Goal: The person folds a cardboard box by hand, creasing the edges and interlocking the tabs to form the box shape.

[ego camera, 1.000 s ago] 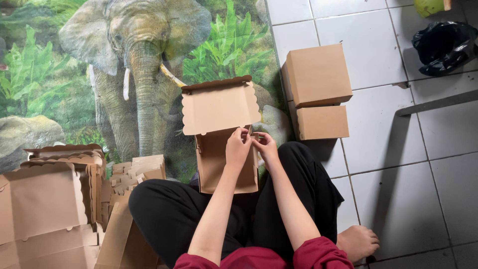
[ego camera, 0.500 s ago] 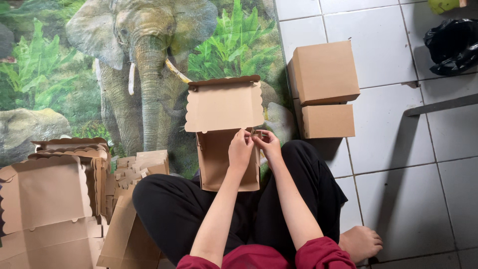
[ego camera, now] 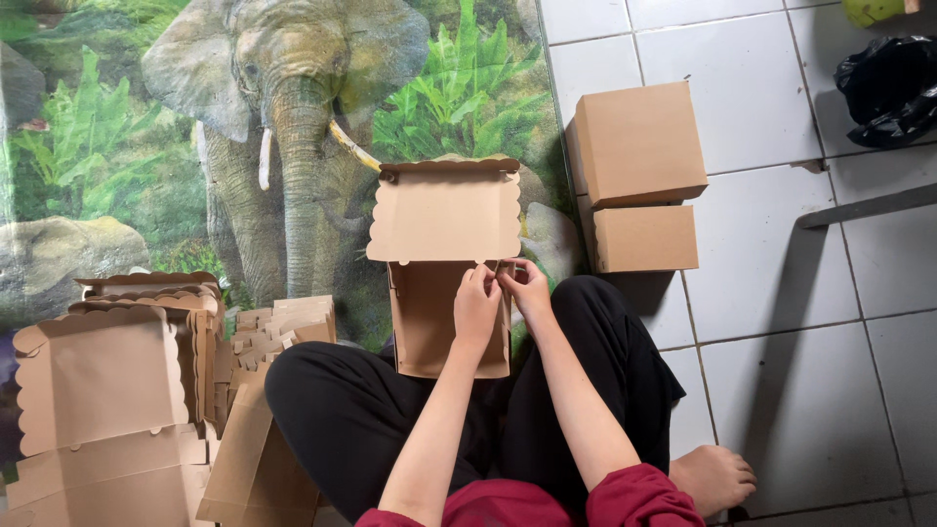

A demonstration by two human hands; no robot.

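Both hands meet at the far right corner of a half-formed cardboard box (ego camera: pixel 441 322) resting between a seated person's knees: the left hand (ego camera: pixel 475 307) is pinched on the box's right wall, while the right hand (ego camera: pixel 527 289) presses fingertips against the same corner, just beside it. Whether the right hand actually grips the card or only touches it cannot be told. The box's scalloped lid (ego camera: pixel 446 215) stands open on the far side, its plain brown inside facing the camera.

The person sits cross-legged in black trousers (ego camera: pixel 371 410) and red sleeves, one bare foot (ego camera: pixel 714 478) out on the near right. Beneath the box lies a printed mat (ego camera: pixel 146 146) showing an elephant among green foliage, covering the left half of the floor. To the right, white floor tiles (ego camera: pixel 781 342) with dark grout run to the frame edge. Two closed boxes (ego camera: pixel 639 176) sit stacked on the tiles, right of the lid. A pile of open boxes and flat blanks (ego camera: pixel 117 390) crowds the near left. A black bag (ego camera: pixel 890 88) lies at far right.
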